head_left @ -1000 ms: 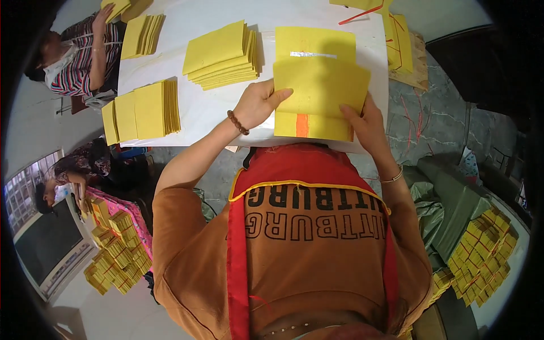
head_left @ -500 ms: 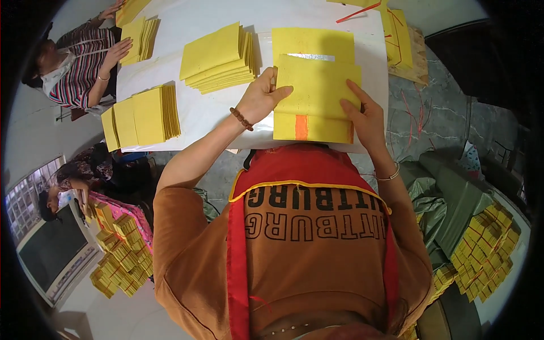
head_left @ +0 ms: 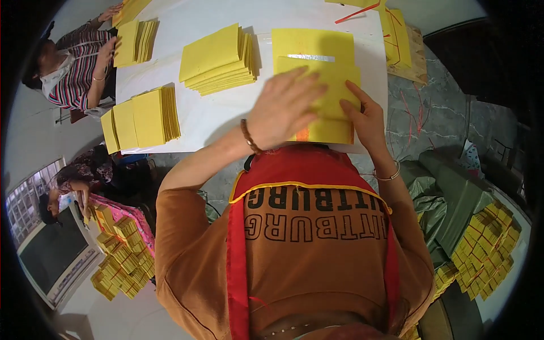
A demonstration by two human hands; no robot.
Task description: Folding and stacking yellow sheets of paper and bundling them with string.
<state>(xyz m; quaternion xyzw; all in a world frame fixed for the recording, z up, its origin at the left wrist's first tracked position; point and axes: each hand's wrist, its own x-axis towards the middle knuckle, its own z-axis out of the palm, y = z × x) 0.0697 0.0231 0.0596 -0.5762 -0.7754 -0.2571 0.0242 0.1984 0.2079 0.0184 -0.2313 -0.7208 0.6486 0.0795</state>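
Observation:
In front of me on the white table lies a pile of yellow paper (head_left: 313,41) with a silver strip across it. A folded yellow sheet (head_left: 339,80) covers its nearer part, and an orange stripe (head_left: 302,135) shows close to the table's front edge. My left hand (head_left: 286,107) is spread flat over the left side of the folded sheet, its fingers slightly blurred. Thumb and forefinger of my right hand (head_left: 365,116) lie on the sheet's right edge, holding it; its other fingers are mostly hidden.
Stacks of yellow paper stand at mid-table (head_left: 212,56) and front left (head_left: 148,118). Behind them, a person in a striped top (head_left: 76,68) handles another stack (head_left: 136,42). A red strip (head_left: 357,12) lies at the back right. Tied yellow bundles (head_left: 487,243) are heaped at the lower right.
My left hand has let go of the folded sheet's left edge and moved right, flat onto its top. My right hand has stayed in place. The other person's hand has shifted left slightly.

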